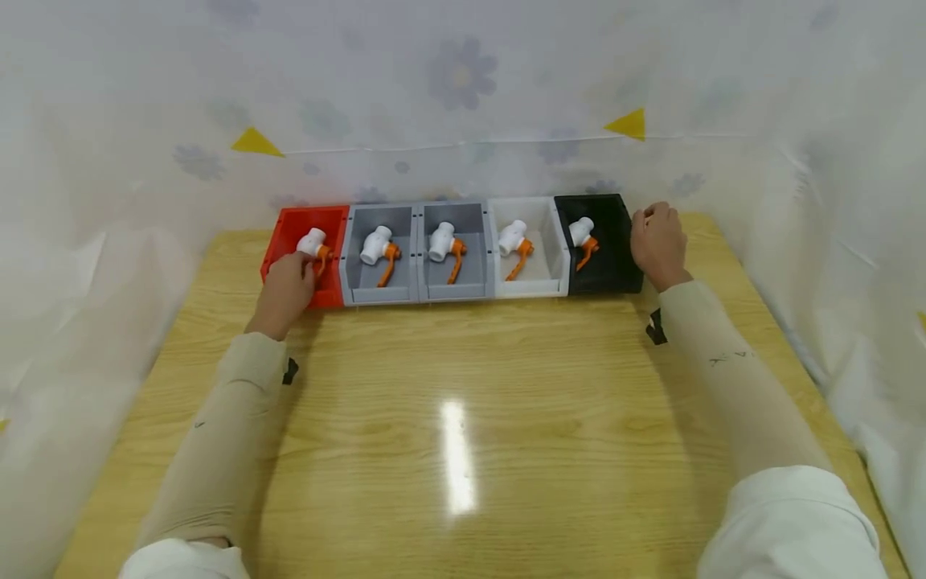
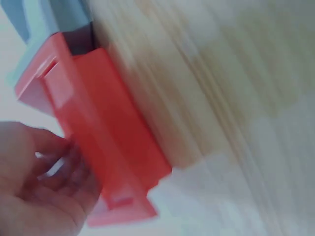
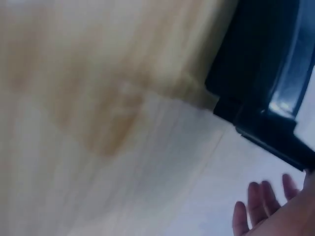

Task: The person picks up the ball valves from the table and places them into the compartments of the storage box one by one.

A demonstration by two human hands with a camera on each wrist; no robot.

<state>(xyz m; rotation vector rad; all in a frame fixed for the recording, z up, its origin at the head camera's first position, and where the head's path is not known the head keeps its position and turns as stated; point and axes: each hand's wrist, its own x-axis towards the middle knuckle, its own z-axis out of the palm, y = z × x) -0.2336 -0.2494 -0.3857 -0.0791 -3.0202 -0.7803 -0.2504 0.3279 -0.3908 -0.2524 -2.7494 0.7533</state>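
My left hand (image 1: 284, 288) reaches over the front left of the red bin (image 1: 331, 297), its bent fingers against a white ball valve (image 1: 311, 240) with an orange lever. The bin's wall (image 2: 98, 132) hides the fingertips in the left wrist view, so a grip on the valve cannot be made out. Against the right side of the black bin (image 1: 615, 269), my right hand (image 1: 660, 241) holds nothing visible; its fingers spread loosely in the right wrist view. A similar ball valve (image 1: 581, 232) lies in the black bin, at its left.
Between those two stand two grey bins (image 1: 379, 296) (image 1: 456, 293) and a white bin (image 1: 531, 288), joined in one row. Each contains one orange-levered ball valve (image 1: 376, 245) (image 1: 441, 241) (image 1: 512, 238). The row sits at the wooden table's (image 1: 463, 362) far edge, before a flowered sheet (image 1: 463, 104).
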